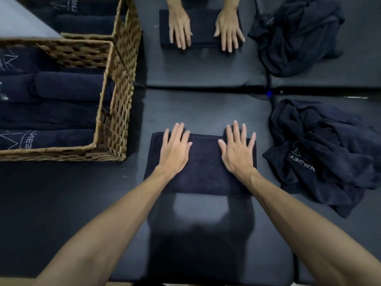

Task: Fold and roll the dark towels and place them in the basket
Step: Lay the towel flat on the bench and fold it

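Note:
A dark towel (pixel 204 164), folded into a flat rectangle, lies on the black padded surface (pixel 61 203) in front of me. My left hand (pixel 175 149) presses flat on its left half, and my right hand (pixel 237 149) presses flat on its right half. The fingers of both are straight and spread, pointing away from me. A woven wicker basket (pixel 111 129) stands at the left, holding several rolled dark towels (pixel 68 85) with pale logos. A heap of loose dark towels (pixel 321 153) lies to the right of the folded one.
Beyond the seam at the far edge, what looks like a mirror (pixel 206 67) repeats the scene: two hands on a folded towel, the basket and the heap. A thin dark cable (pixel 268 79) runs along there at the right.

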